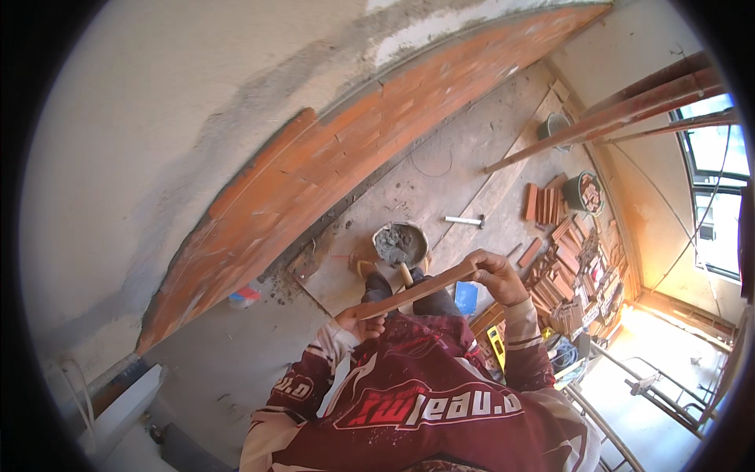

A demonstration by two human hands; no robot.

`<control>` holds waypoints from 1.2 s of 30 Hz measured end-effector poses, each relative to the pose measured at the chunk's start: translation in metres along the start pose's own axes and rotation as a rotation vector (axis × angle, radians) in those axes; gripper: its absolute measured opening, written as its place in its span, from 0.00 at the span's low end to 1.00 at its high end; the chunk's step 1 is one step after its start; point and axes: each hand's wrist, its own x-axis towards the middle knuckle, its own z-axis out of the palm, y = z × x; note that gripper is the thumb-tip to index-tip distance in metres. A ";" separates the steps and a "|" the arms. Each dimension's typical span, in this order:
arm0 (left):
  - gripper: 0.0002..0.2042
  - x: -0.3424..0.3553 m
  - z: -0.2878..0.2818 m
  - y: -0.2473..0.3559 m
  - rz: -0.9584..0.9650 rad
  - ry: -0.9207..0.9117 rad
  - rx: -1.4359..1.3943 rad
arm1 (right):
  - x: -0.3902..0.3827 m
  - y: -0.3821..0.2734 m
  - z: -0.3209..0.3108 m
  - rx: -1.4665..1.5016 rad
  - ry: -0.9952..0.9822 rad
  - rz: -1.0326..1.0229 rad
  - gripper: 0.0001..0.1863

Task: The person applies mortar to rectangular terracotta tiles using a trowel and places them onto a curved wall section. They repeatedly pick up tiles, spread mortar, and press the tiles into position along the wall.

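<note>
A long, narrow terracotta brick (421,294) is held level in front of my body, one end in each hand. My left hand (359,322) is closed round its near left end. At the far right end, my right hand (499,277) grips it between thumb and fingers. Just beyond the brick, by my feet, stands a round bucket (425,237) of wet grey mortar. A wooden handle (406,274) sticks up between the bucket and the brick; the rest of that tool is hidden.
An orange brick wall face (338,157) runs along the left. A hammer (465,221) lies on the floor beyond the bucket. Stacked bricks (562,271), a bucket of rubble (583,193) and a yellow spirit level (496,347) are at right. Reddish poles (582,134) slant overhead.
</note>
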 end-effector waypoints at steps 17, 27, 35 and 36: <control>0.16 0.045 -0.166 -0.050 0.592 1.303 0.923 | 0.101 0.513 -0.116 -0.733 0.052 0.742 0.35; 0.18 0.047 -0.260 -0.064 0.408 1.389 0.707 | 0.144 0.591 -0.090 -0.934 0.145 0.620 0.26; 0.14 0.065 -0.286 -0.057 0.492 1.341 0.628 | 0.132 0.519 -0.108 -1.277 0.231 0.651 0.14; 0.14 0.072 -0.286 -0.056 0.497 1.325 0.613 | 0.145 0.526 -0.121 -1.303 0.230 0.653 0.14</control>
